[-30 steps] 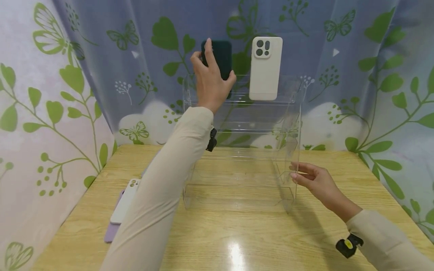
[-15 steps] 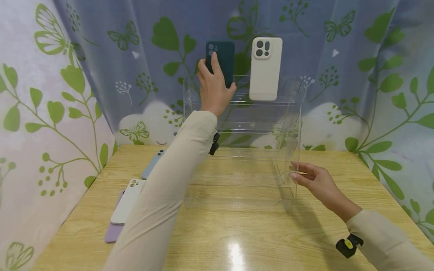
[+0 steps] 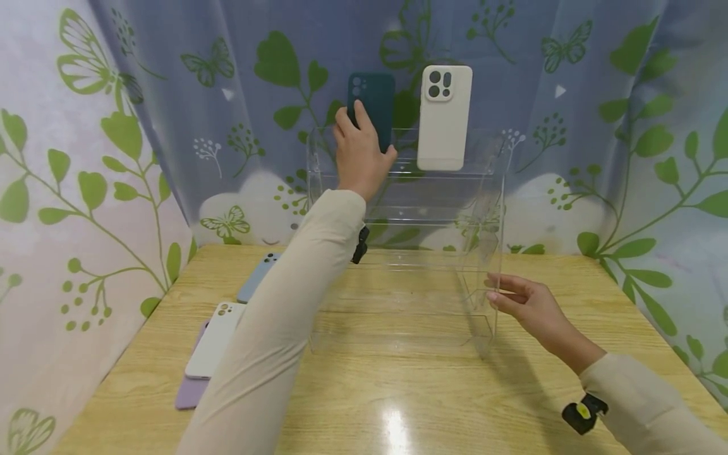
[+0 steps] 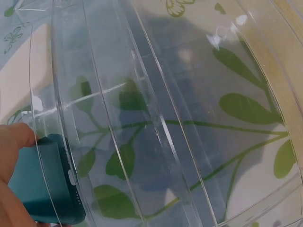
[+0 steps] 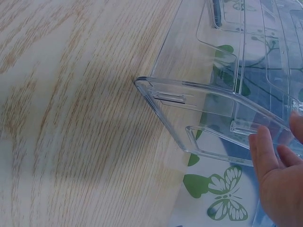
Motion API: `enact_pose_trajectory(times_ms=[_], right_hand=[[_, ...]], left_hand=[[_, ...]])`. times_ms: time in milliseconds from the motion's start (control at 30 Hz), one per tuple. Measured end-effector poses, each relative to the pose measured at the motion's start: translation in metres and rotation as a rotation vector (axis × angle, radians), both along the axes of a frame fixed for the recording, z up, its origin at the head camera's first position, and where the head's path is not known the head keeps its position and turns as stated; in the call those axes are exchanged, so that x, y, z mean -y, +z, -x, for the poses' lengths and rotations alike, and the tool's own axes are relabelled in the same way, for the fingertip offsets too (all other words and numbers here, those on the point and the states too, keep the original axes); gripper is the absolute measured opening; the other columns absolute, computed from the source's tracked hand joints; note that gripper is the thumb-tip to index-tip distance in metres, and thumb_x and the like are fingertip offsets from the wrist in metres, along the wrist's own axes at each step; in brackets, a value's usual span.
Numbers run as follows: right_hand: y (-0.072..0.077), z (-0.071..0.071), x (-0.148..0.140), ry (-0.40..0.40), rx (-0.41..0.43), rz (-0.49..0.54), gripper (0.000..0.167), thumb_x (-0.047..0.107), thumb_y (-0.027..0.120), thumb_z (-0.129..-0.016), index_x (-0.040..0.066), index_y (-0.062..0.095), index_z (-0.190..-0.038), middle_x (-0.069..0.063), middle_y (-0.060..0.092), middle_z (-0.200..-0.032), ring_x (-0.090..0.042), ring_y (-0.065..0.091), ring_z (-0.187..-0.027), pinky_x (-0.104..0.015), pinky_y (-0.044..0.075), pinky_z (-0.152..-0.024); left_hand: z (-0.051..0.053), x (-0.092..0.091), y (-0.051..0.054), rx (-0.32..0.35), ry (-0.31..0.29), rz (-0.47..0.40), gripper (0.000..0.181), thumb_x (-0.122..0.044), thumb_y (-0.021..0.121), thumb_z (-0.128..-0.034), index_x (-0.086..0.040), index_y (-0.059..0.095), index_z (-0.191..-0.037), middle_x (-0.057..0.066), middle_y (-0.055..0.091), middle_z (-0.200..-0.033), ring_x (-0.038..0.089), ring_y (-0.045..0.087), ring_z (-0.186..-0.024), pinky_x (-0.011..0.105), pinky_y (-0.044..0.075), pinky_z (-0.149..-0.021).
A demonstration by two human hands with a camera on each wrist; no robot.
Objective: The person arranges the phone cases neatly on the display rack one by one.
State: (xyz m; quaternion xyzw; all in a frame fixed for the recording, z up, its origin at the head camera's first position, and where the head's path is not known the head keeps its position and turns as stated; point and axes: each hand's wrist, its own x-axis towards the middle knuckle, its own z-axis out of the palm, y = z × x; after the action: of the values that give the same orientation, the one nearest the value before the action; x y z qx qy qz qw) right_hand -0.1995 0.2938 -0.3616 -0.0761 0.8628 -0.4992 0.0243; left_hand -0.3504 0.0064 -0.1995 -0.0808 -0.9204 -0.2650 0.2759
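My left hand [image 3: 363,155] grips a dark teal phone case [image 3: 378,104] by its sides, with the index finger along its back below the camera cutouts. The case stands upright at the top tier of a clear acrylic display rack [image 3: 400,218]. In the left wrist view, the lower end of the teal case [image 4: 40,182] sits behind the tier's clear front lip. A cream phone case [image 3: 445,120] leans on the same tier, to the right. My right hand [image 3: 531,309] holds the rack's right side edge between thumb and fingers, low down; the right wrist view shows these fingers [image 5: 266,153] at the clear side panel.
On the wooden table [image 3: 392,392], left of the rack, lie a blue phone case [image 3: 257,278] and a white phone case [image 3: 213,341] overlapping a purple one [image 3: 189,393]. My left sleeve partly covers them. A patterned curtain [image 3: 256,126] hangs close behind the rack.
My left hand has brought the teal case slightly right and down onto the top tier, and its fingers have slid lower on the case. The right hand has stayed put.
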Motion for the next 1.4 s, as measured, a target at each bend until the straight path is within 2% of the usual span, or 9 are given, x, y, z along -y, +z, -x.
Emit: enact_pose_trajectory(times_ms=[167,333,433,567,767,967,1133,1267,1400], right_hand=[[0.000,0.000,0.002,0.002,-0.008,0.003,0.061,0.036,0.057,-0.096,0.004,0.040,-0.145,-0.022,0.044,-0.143,-0.003,0.060,-0.108,-0.032,0.052,-0.088],[0.000,-0.001,0.002,-0.003,-0.016,-0.016,0.061,0.036,0.057,-0.096,0.005,0.040,-0.145,-0.022,0.044,-0.143,-0.008,0.061,-0.109,-0.034,0.052,-0.088],[0.000,-0.001,0.002,-0.007,-0.015,-0.022,0.061,0.037,0.057,-0.096,0.005,0.040,-0.145,-0.022,0.044,-0.143,-0.009,0.061,-0.109,-0.035,0.052,-0.088],[0.001,-0.001,0.000,-0.007,-0.007,-0.011,0.061,0.036,0.057,-0.096,0.005,0.039,-0.146,-0.022,0.044,-0.143,-0.003,0.060,-0.106,-0.033,0.052,-0.087],[0.001,-0.002,-0.001,-0.004,-0.005,-0.004,0.061,0.036,0.056,-0.096,0.005,0.039,-0.146,-0.022,0.043,-0.144,0.002,0.059,-0.105,-0.032,0.052,-0.088],[0.000,0.000,0.001,0.011,-0.005,0.012,0.061,0.036,0.057,-0.096,0.005,0.039,-0.146,-0.022,0.043,-0.144,-0.007,0.059,-0.111,-0.030,0.052,-0.088],[0.000,0.001,0.002,0.012,0.000,0.024,0.061,0.035,0.057,-0.096,0.004,0.038,-0.146,-0.022,0.042,-0.144,0.001,0.058,-0.107,-0.028,0.052,-0.087],[-0.001,0.001,0.002,0.010,-0.005,0.008,0.061,0.035,0.056,-0.096,0.004,0.038,-0.146,-0.023,0.042,-0.144,0.006,0.058,-0.103,-0.029,0.052,-0.087],[-0.002,0.001,0.001,0.010,-0.002,0.006,0.061,0.035,0.056,-0.097,0.004,0.038,-0.146,-0.023,0.042,-0.144,0.008,0.057,-0.101,-0.029,0.052,-0.087]], left_hand=[[-0.002,0.005,0.001,0.030,-0.020,-0.014,0.088,-0.038,0.059,-0.0928,-0.007,0.004,-0.154,0.019,0.008,-0.155,0.030,0.017,-0.142,0.032,0.042,-0.099],[-0.006,0.013,0.008,0.024,-0.056,0.003,0.093,-0.041,0.059,-0.0925,-0.008,-0.002,-0.154,0.018,0.006,-0.158,0.027,0.010,-0.146,0.033,0.028,-0.112],[-0.012,0.019,0.014,0.010,-0.088,0.016,0.093,-0.043,0.058,-0.0926,-0.008,-0.002,-0.154,0.016,0.005,-0.159,0.026,0.006,-0.147,0.033,0.020,-0.116],[-0.024,0.030,0.021,-0.010,-0.112,0.040,0.092,-0.044,0.058,-0.0926,-0.006,0.001,-0.154,0.015,0.007,-0.159,0.028,0.005,-0.148,0.034,0.011,-0.118],[-0.041,0.056,0.019,-0.020,-0.139,0.031,0.093,-0.048,0.059,-0.0905,-0.009,0.005,-0.155,0.013,0.009,-0.159,0.027,0.004,-0.147,0.038,0.011,-0.118],[-0.059,0.093,0.003,0.002,-0.144,-0.009,0.094,-0.049,0.062,-0.0882,-0.011,0.008,-0.155,0.014,0.011,-0.159,0.028,0.006,-0.147,0.046,0.016,-0.116],[-0.073,0.123,-0.015,0.038,-0.135,-0.029,0.094,-0.046,0.064,-0.0878,-0.010,0.009,-0.155,0.017,0.012,-0.158,0.033,0.012,-0.145,0.054,0.022,-0.112],[-0.083,0.146,-0.039,0.054,-0.141,-0.046,0.092,-0.040,0.067,-0.0873,-0.006,0.013,-0.154,0.019,0.015,-0.156,0.037,0.015,-0.144,0.058,0.023,-0.110],[-0.097,0.165,-0.072,0.082,-0.144,-0.062,0.090,-0.035,0.069,-0.0867,0.000,0.017,-0.152,0.024,0.017,-0.154,0.043,0.019,-0.141,0.062,0.024,-0.107]])
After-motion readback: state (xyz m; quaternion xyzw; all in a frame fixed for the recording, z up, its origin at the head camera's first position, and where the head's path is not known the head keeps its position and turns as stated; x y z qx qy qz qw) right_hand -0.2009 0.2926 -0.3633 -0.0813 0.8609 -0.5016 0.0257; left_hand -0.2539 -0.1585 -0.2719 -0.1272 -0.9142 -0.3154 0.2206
